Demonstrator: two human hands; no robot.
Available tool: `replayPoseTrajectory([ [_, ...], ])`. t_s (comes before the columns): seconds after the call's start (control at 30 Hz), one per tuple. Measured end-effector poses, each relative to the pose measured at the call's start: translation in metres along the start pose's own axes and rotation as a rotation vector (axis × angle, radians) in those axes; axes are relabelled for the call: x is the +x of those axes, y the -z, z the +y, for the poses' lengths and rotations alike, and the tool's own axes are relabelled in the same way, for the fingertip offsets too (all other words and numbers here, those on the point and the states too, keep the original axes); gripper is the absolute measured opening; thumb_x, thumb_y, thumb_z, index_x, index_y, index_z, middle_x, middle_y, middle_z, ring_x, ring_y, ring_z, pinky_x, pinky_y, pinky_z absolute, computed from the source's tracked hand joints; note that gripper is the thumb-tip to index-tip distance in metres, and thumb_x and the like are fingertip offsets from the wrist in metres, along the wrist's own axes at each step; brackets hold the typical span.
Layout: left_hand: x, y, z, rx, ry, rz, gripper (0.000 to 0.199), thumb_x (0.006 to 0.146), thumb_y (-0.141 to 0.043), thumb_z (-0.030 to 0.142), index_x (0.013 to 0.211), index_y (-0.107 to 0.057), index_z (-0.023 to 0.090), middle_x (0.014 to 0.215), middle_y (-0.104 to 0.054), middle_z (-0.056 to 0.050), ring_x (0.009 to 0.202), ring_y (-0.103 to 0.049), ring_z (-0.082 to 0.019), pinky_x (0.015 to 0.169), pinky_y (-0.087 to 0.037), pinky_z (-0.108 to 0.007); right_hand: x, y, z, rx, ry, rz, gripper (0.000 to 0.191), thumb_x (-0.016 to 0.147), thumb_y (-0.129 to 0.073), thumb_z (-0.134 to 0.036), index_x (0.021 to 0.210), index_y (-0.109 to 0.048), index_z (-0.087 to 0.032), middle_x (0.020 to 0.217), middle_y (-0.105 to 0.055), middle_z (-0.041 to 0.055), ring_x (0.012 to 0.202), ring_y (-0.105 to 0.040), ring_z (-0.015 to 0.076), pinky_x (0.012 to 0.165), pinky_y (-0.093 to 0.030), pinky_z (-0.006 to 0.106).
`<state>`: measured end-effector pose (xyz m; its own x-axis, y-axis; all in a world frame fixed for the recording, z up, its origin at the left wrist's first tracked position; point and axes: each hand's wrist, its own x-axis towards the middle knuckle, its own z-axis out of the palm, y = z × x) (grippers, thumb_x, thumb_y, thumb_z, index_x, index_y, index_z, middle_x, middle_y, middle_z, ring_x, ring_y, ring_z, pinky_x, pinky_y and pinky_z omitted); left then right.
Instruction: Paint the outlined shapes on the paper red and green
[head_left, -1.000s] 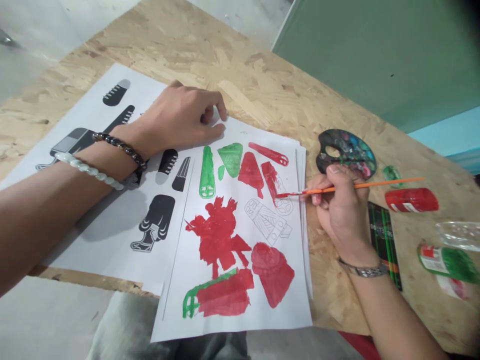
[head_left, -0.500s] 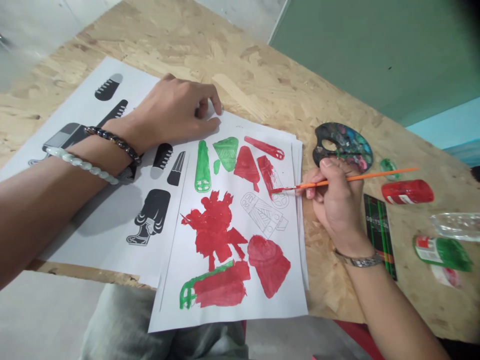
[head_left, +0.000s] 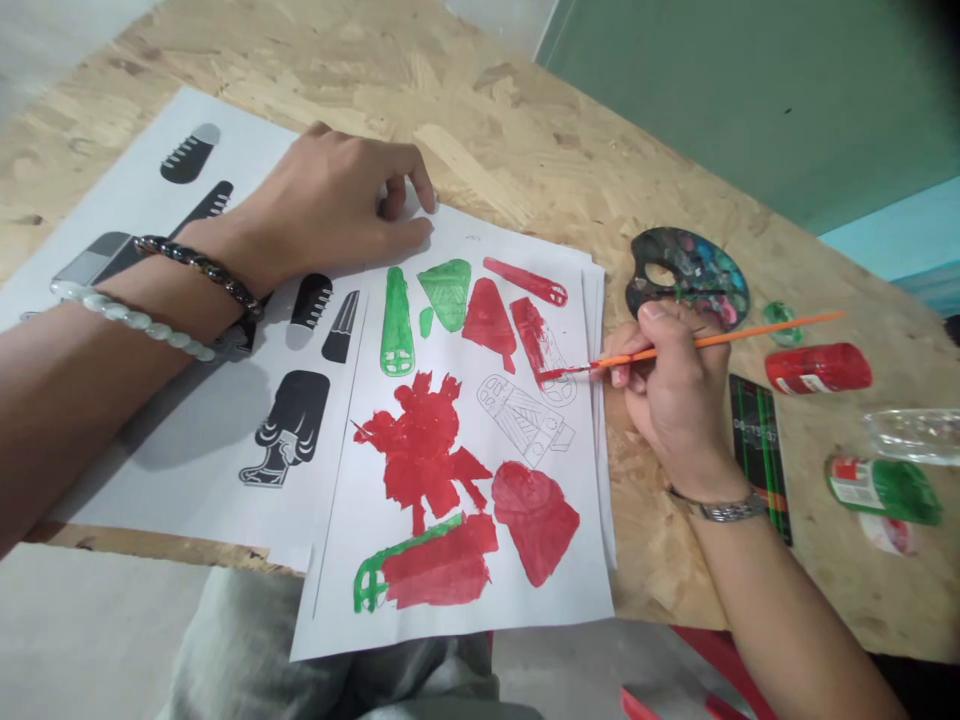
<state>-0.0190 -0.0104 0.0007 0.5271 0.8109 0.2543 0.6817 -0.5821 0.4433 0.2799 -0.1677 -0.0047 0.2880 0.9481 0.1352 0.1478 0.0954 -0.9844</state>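
Note:
My right hand [head_left: 675, 400] pinches an orange paintbrush [head_left: 709, 342], whose red tip touches a partly red shape [head_left: 534, 335] on the white drawing sheet [head_left: 330, 620]. Other shapes on that sheet are red or green, and one striped outline [head_left: 525, 415] is unpainted. My left hand [head_left: 345, 200] rests at the top left edge of the sheet, fingers bent and thumb apart from the index finger, holding nothing visible. Beneath my left forearm lies a sheet with black printed figures [head_left: 187, 440].
Right of the drawing are a paint-covered palette [head_left: 686, 270], a red paint bottle [head_left: 821, 370], a green paint bottle [head_left: 885, 490], a clear bottle [head_left: 915, 435] and a phone [head_left: 757, 450] showing a timer. The wooden table [head_left: 300, 50] ends near my legs.
The view has shifted slightly, so the papers and left hand appear a little further left and up. The brush tip stays on the same red shape, near its lower end.

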Motion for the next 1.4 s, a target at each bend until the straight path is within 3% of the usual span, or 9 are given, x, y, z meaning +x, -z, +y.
replayPoseTrajectory([
  [0.17,-0.0013,0.0027,0.0054,0.019,0.023,0.0,0.033,0.086,-0.066,0.034,0.114,-0.08,0.022,0.085,-0.07,0.001,0.074,-0.061,-0.017,0.103,-0.052,-0.038,0.0015,-0.0036,-0.0019,0.017,-0.015,0.022,0.041,0.091,-0.082,-0.045,0.058,-0.063,-0.027,0.045,-0.051,-0.005,0.039,-0.05,0.0121,0.04,-0.045,0.029],
  [0.3,-0.0017,0.004,0.0078,0.02,0.024,-0.002,0.031,0.087,-0.07,0.028,0.114,-0.081,0.02,0.083,-0.067,0.002,0.076,-0.062,-0.016,0.106,-0.05,-0.036,0.0016,-0.0048,-0.0005,0.034,0.012,0.04,0.041,0.09,-0.081,-0.044,0.058,-0.063,-0.027,0.043,-0.051,-0.0058,0.036,-0.048,0.0112,0.038,-0.042,0.027],
  [0.5,-0.0008,0.0027,0.0029,-0.004,-0.006,0.015,0.034,0.084,-0.067,0.037,0.112,-0.08,0.021,0.082,-0.065,0.002,0.074,-0.061,-0.017,0.104,-0.053,-0.041,0.0017,-0.003,0.0015,0.049,0.033,0.034,0.045,0.091,-0.082,-0.042,0.055,-0.061,-0.026,0.044,-0.048,-0.0055,0.035,-0.043,0.009,0.036,-0.04,0.027],
  [0.67,-0.0008,0.0011,-0.0004,-0.011,-0.039,0.024,0.041,0.083,-0.061,0.049,0.108,-0.078,0.021,0.08,-0.064,0.001,0.072,-0.061,-0.016,0.097,-0.051,-0.037,0.0026,-0.0025,0.0014,0.04,0.006,0.034,0.044,0.089,-0.084,-0.048,0.058,-0.062,-0.026,0.045,-0.05,-0.0051,0.037,-0.048,0.0107,0.038,-0.045,0.028],
  [0.83,-0.0019,0.0012,0.0004,-0.017,-0.035,0.036,0.037,0.084,-0.063,0.046,0.107,-0.077,0.021,0.079,-0.065,0.002,0.069,-0.058,-0.014,0.093,-0.047,-0.033,0.0029,0.0013,0.005,0.031,0.031,-0.003,0.046,0.094,-0.081,-0.047,0.058,-0.06,-0.027,0.046,-0.046,-0.0054,0.037,-0.043,0.0113,0.038,-0.041,0.029],
  [1.03,-0.002,0.0012,-0.0003,-0.01,-0.045,0.038,0.034,0.085,-0.064,0.045,0.107,-0.078,0.021,0.079,-0.065,0.002,0.069,-0.058,-0.014,0.087,-0.044,-0.03,0.0035,0.0041,0.0068,0.031,0.019,-0.015,0.043,0.096,-0.079,-0.048,0.062,-0.062,-0.028,0.048,-0.05,-0.0041,0.04,-0.048,0.0138,0.043,-0.047,0.032],
  [1.2,-0.0023,0.0019,0.0023,-0.017,-0.033,0.033,0.038,0.084,-0.063,0.048,0.106,-0.077,0.02,0.078,-0.065,0.001,0.068,-0.057,-0.013,0.084,-0.043,-0.029,0.0029,0.005,0.0061,0.012,0.044,-0.041,0.046,0.097,-0.079,-0.047,0.06,-0.061,-0.028,0.048,-0.046,-0.005,0.039,-0.044,0.0119,0.039,-0.039,0.029],
  [1.4,-0.0011,0.003,0.0026,0.001,-0.011,0.016,0.039,0.082,-0.061,0.048,0.106,-0.077,0.022,0.079,-0.066,0.001,0.07,-0.058,-0.014,0.086,-0.045,-0.031,0.003,0.0002,0.0037,0.035,0.013,0.034,0.043,0.094,-0.079,-0.046,0.06,-0.061,-0.028,0.048,-0.049,-0.005,0.039,-0.045,0.0124,0.04,-0.046,0.031],
])
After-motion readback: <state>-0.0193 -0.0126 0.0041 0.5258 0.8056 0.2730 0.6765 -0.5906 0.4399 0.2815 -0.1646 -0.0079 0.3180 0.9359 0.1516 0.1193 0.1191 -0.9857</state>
